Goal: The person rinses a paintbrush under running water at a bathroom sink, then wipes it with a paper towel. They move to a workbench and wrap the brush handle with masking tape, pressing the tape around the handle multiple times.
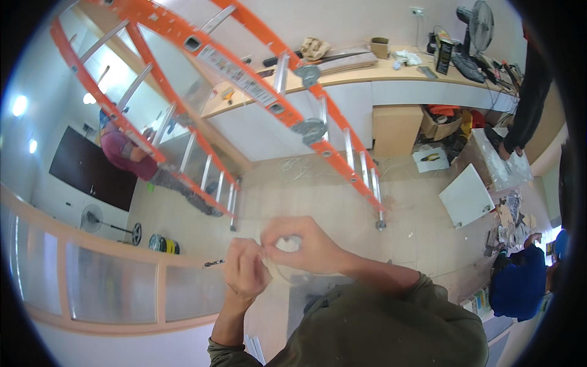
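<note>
Both of my hands are raised and close together in front of my chest, at the middle of the head view. My left hand [246,268] is closed, its fingers pinched upright. Beside it, my right hand [306,246] curls with thumb and forefinger bent into a ring, fingertips meeting the left hand. A thin pale strip [270,268] hangs in a curve below the fingertips and seems held by both hands. Its kind is too blurred to tell. A small dark object [213,264] shows just left of my left hand; whether it touches the hand is unclear.
Orange stepladders [263,92] stand ahead. Behind them is a cluttered counter [348,74] with a fan [480,25]. A low partition [110,281] runs at left. A person in maroon [125,153] is far left; one in blue [520,282] crouches right, and another stands on a block [510,160].
</note>
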Demonstrator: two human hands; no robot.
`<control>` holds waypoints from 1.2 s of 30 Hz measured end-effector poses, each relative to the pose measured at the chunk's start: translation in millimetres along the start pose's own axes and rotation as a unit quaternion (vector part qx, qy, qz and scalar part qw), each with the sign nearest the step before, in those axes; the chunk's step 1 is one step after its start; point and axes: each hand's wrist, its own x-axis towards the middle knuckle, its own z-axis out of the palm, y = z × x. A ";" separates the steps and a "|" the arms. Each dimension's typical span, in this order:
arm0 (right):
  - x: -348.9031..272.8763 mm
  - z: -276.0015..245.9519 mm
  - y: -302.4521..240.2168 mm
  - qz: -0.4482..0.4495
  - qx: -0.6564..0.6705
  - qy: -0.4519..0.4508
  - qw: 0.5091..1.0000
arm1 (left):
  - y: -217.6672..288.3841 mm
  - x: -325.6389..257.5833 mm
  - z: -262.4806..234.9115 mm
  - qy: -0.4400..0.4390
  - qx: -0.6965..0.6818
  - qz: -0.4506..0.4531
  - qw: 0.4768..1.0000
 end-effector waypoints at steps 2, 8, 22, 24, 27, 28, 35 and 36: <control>-14.0 -31.5 0.8 0.082 0.083 -0.002 0.993 | 5.6 15.0 30.3 -0.003 -0.027 0.077 0.997; -34.8 -99.2 -4.7 0.137 0.037 0.063 0.988 | 14.1 47.8 97.5 -0.083 -0.271 -0.015 0.959; -29.6 -198.1 -25.7 0.038 -0.271 0.403 0.873 | 18.2 140.4 252.6 -0.023 -0.592 -0.010 0.806; -37.3 -220.6 -14.1 0.056 -0.239 0.464 0.851 | 19.5 151.1 269.9 -0.023 -0.606 0.016 0.795; -52.2 -248.4 21.2 0.125 -0.207 0.513 0.823 | 26.4 151.1 312.7 -0.105 -0.720 -0.038 0.685; -62.2 -255.1 31.4 0.150 -0.197 0.527 0.813 | 7.1 181.4 294.4 -0.077 -0.706 -0.010 0.704; -23.6 -380.5 74.6 0.238 -0.253 0.494 0.797 | -54.0 251.8 322.1 -0.234 -0.655 -0.196 0.692; -4.4 -409.3 76.4 0.226 -0.272 0.483 0.801 | -53.2 251.8 334.4 -0.230 -0.637 -0.213 0.704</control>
